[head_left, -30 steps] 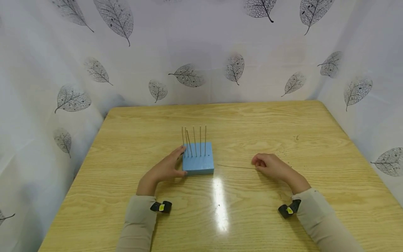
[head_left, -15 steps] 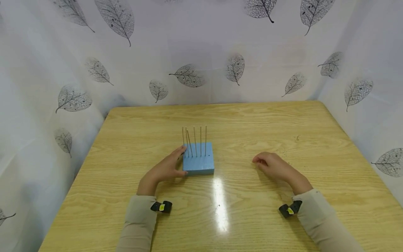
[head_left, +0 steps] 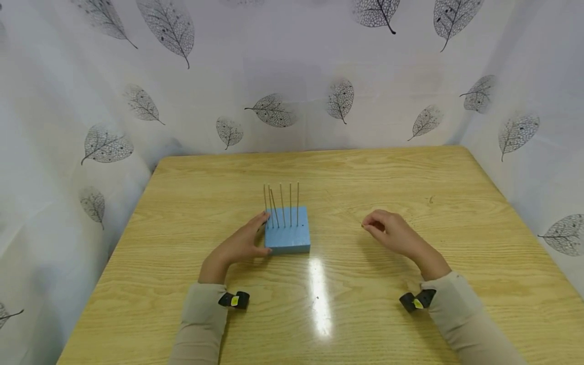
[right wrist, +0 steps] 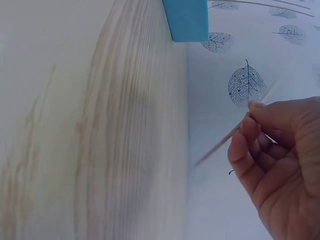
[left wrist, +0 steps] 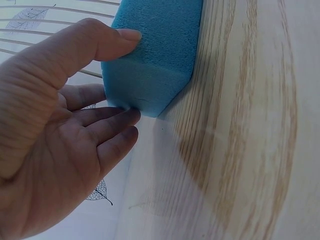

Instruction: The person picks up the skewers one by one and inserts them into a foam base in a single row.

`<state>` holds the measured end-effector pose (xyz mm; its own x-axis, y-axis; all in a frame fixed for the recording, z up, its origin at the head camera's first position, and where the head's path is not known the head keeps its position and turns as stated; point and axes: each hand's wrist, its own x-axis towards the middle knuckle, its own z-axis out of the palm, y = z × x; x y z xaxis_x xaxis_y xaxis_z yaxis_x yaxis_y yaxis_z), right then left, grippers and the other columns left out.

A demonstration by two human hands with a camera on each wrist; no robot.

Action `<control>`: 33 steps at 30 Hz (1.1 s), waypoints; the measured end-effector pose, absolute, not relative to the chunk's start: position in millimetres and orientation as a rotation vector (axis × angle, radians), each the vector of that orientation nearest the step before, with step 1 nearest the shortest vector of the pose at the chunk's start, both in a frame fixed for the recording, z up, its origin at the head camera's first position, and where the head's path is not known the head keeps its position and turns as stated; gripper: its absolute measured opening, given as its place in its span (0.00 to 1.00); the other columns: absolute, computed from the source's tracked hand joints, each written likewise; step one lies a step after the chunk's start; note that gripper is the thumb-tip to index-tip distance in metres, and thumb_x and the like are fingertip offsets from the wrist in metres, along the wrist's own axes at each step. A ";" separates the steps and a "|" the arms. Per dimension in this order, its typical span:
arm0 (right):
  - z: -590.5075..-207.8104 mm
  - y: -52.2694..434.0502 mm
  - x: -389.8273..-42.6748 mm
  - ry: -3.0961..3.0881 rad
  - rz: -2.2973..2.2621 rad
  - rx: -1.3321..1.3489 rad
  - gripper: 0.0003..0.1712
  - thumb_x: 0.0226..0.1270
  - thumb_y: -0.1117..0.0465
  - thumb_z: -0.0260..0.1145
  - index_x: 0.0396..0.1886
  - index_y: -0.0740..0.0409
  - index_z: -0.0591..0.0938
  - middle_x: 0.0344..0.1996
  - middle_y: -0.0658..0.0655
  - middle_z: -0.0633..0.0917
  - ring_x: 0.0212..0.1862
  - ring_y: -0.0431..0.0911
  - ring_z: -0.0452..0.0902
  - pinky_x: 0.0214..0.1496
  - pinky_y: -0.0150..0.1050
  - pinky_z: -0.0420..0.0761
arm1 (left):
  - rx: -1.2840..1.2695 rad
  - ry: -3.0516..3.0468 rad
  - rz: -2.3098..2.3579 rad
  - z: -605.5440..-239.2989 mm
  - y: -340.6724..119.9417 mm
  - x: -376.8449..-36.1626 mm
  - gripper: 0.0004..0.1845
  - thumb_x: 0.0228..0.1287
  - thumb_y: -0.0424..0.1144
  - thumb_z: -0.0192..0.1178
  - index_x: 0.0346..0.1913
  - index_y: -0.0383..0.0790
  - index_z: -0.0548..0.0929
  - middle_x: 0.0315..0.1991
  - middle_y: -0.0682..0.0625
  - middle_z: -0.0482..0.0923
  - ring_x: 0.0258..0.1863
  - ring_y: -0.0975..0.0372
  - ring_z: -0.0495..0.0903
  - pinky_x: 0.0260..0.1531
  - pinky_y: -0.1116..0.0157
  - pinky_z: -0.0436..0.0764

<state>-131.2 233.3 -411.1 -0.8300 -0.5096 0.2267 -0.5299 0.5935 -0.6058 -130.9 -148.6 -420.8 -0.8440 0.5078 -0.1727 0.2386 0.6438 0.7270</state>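
Note:
A light blue foam block (head_left: 288, 235) stands on the table left of centre, with several thin wooden sticks (head_left: 290, 205) upright in its top, one of them leaning. My left hand (head_left: 239, 245) holds the block at its left end. In the left wrist view, the thumb lies on one face of the blue block (left wrist: 157, 37) and the fingertips touch around its end. To the right of the block, my right hand (head_left: 393, 234) is raised over the table. Between its thumb and forefinger it pinches one thin wooden stick (right wrist: 216, 151), slanted and slightly blurred in the right wrist view.
The wood-grain table (head_left: 365, 309) is bordered at the back and sides by a white curtain (head_left: 301, 66) printed with dark leaves. Small dark specks lie toward the table's right. Each wrist wears a black camera (head_left: 234, 300) on a strap.
The stick lay nearly flat with its right end in my right hand; now it is lifted and turned, hardly visible from the head. That hand has risen slightly; the left hand and block stay put.

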 end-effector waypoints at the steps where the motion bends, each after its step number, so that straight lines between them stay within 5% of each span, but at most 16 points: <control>1: -410.6 231.9 -131.6 -2.745 1.081 0.914 0.03 0.65 0.70 0.61 0.34 0.67 0.79 0.27 0.52 0.79 0.27 0.35 0.70 0.26 0.31 0.75 | 0.593 2.504 1.032 -421.2 -148.8 -130.8 0.49 0.57 0.37 0.67 0.74 0.34 0.47 0.75 0.39 0.40 0.73 0.46 0.44 0.69 0.48 0.51; 7: -406.5 220.4 -134.0 -2.578 1.144 0.941 0.01 0.63 0.73 0.62 0.32 0.65 0.78 0.22 0.48 0.77 0.23 0.36 0.72 0.21 0.30 0.74 | 0.602 2.500 1.036 -420.6 -149.7 -129.5 0.49 0.57 0.36 0.67 0.74 0.33 0.47 0.75 0.38 0.40 0.73 0.46 0.44 0.69 0.48 0.51; 16: -399.5 197.8 -138.0 -2.478 1.181 0.913 0.05 0.59 0.76 0.64 0.33 0.64 0.79 0.26 0.54 0.83 0.28 0.43 0.82 0.29 0.30 0.82 | 0.612 2.500 1.035 -419.1 -150.5 -129.1 0.49 0.57 0.36 0.67 0.74 0.31 0.46 0.75 0.38 0.40 0.73 0.46 0.44 0.69 0.49 0.51; 33: -390.1 157.6 -145.7 -2.415 1.215 0.981 0.04 0.60 0.74 0.64 0.34 0.66 0.79 0.27 0.54 0.84 0.29 0.43 0.81 0.30 0.33 0.82 | 0.602 2.491 1.043 -420.9 -150.9 -131.5 0.49 0.57 0.37 0.67 0.74 0.34 0.46 0.75 0.40 0.39 0.73 0.47 0.44 0.69 0.49 0.51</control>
<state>-145.7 157.6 -390.1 -0.7363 -0.4519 0.5037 -0.6738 0.4210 -0.6073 -131.5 -150.9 -420.9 -0.8394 0.5160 -0.1709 0.2402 0.6342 0.7349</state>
